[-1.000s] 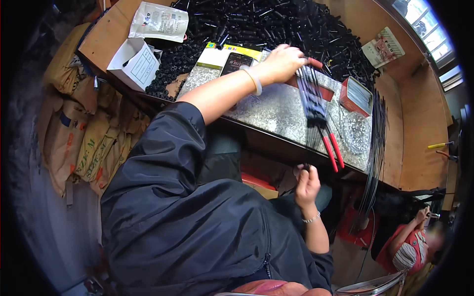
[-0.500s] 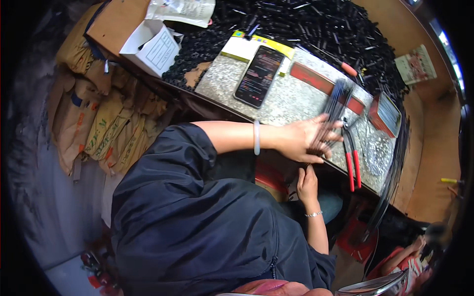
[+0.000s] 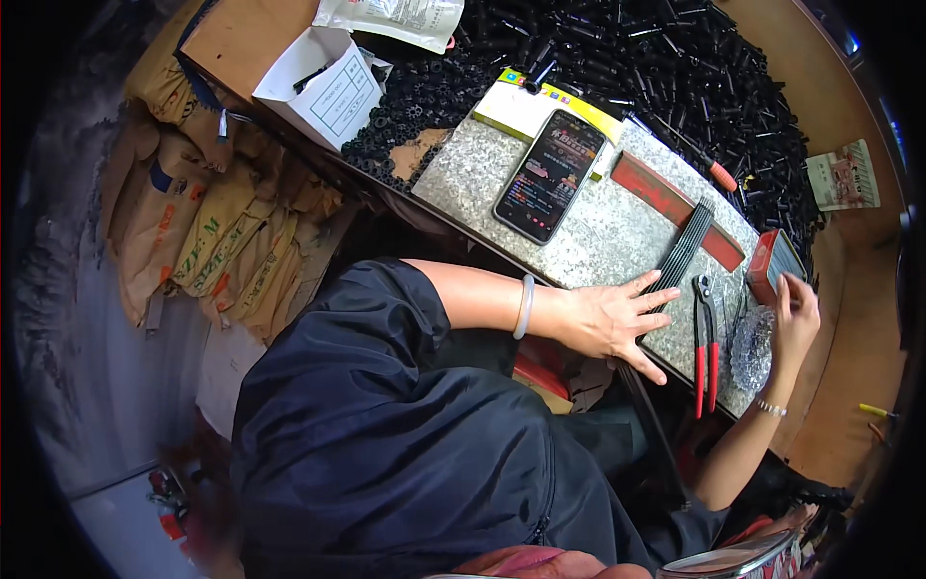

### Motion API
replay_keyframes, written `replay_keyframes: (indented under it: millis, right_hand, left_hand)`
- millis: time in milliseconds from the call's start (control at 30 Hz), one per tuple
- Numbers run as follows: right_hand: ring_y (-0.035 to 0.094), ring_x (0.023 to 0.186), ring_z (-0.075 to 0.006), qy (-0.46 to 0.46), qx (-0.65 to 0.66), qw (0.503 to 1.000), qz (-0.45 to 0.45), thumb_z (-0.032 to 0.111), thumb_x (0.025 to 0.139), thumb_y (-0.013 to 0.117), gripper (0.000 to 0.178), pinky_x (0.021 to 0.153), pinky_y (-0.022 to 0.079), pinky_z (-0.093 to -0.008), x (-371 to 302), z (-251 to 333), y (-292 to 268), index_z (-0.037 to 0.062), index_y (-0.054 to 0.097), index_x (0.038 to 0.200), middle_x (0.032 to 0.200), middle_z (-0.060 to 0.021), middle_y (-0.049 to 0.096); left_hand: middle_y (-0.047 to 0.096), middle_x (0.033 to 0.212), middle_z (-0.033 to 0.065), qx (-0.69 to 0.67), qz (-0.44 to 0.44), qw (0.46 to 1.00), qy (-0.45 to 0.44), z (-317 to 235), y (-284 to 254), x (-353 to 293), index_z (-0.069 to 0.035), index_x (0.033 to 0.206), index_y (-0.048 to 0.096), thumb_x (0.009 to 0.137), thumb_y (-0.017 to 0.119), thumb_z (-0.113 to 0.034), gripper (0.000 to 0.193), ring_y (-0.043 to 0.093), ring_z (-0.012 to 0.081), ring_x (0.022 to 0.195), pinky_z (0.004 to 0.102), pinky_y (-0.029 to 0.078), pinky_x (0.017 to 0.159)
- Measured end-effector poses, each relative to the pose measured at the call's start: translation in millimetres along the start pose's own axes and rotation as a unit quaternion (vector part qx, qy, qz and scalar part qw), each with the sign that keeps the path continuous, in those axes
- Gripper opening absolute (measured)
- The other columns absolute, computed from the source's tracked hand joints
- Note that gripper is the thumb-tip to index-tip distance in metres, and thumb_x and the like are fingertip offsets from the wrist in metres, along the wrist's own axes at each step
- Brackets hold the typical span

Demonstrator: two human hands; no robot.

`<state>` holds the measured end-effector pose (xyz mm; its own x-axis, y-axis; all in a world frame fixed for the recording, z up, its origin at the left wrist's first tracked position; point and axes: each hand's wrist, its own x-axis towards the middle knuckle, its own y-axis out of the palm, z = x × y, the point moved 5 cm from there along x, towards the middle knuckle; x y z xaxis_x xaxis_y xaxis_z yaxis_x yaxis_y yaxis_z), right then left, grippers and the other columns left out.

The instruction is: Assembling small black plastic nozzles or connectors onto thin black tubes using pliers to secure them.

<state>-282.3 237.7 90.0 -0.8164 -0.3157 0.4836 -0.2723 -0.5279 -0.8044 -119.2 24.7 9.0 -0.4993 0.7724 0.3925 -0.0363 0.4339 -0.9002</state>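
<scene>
Two bare hands in the head view, both right of centre. With the left hand [image 3: 617, 323], palm down and fingers spread well apart, reaching across the lower part of a bundle of thin dark rods [image 3: 684, 243]; nothing clamped between those fingers. Rods beneath and just beyond the fingertips, with the thumb lower down, at the table's near edge. At the right of the frame, the right hand [image 3: 797, 318], raised with bent fingers, near a red tin [image 3: 776, 265] and beside a clear faceted dish [image 3: 750, 349]; cannot tell whether anything sits between its fingertips.

Between the two hands, pliers [image 3: 707, 343] with red handles toward the lower edge. Under the upper stretch of the bundle, a long reddish bar [image 3: 644, 185], slanting down to the right. Above that bar, a tool with a red handle [image 3: 721, 177], lying at the edge of a heap of black cylindrical parts [image 3: 666, 58]. Left of the bar, a dark phone [image 3: 550, 177] with its screen lit, just beside a white and yellow box [image 3: 526, 106]. Toward the upper left, a white carton [image 3: 333, 96] and, above it, a pale bag [image 3: 395, 19].

On the grey speckled tabletop [image 3: 608, 232], the bundle, long axis running from upper right to lower left, rods nearly parallel. Upper end pointing toward the black heap; lower end hidden by the left hand.
</scene>
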Motion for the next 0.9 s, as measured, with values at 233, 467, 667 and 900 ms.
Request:
replay_keyframes:
  millis: [233, 467, 667, 900]
  right_hand:
    - [0.058, 0.086, -0.0287, 0.013, -0.147, 0.975, 0.169, 0.014, 0.078, 0.066, 0.016, 0.079, 0.044, -0.0366, 32, -54, 27, 0.0011, 0.066, 0.087, 0.087, -0.0124, 0.065]
    - [0.053, 0.076, -0.0283, -0.082, -0.109, 0.987, 0.085, 0.013, 0.079, 0.065, 0.012, 0.072, 0.043, -0.036, 33, -39, 31, 0.0015, 0.064, 0.081, 0.078, -0.0107, 0.06]
    - [0.056, 0.071, -0.0125, -0.036, 0.059, 0.995, -0.077, 0.009, 0.085, 0.062, 0.009, 0.065, 0.044, -0.0244, 32, -15, 14, 0.001, 0.062, 0.089, 0.075, -0.0054, 0.059]
    - [0.058, 0.071, -0.0266, -0.102, 0.099, 0.983, 0.117, 0.004, 0.084, 0.057, 0.008, 0.064, 0.045, -0.0302, 27, 44, 68, 0.0013, 0.06, 0.091, 0.079, -0.0127, 0.055]
  left_hand:
    - [0.034, 0.137, 0.0236, 0.0, -0.022, 1.0, 0.019, -3, 3, 4, -0.048, 0.133, 0.035, 0.083, 0.046, -0.023, 0.056, 0.028, 0.0483, 0.128, 0.0646, 0.024, 0.101]
    - [0.036, 0.136, 0.0236, 0.018, 0.009, 1.0, -0.014, 1, 0, 3, -0.048, 0.136, 0.029, 0.082, 0.049, -0.017, 0.066, 0.032, 0.0488, 0.126, 0.0638, 0.029, 0.099]
    - [0.037, 0.136, 0.0225, 0.026, 0.008, 1.0, -0.015, 3, 0, 6, -0.049, 0.137, 0.027, 0.08, 0.048, -0.009, 0.073, 0.035, 0.0477, 0.124, 0.0623, 0.03, 0.099]
    - [0.04, 0.134, 0.0247, 0.059, 0.032, 0.998, -0.017, 2, 1, 9, -0.047, 0.137, 0.026, 0.088, 0.039, -0.023, 0.057, 0.034, 0.0489, 0.125, 0.0624, 0.027, 0.101]
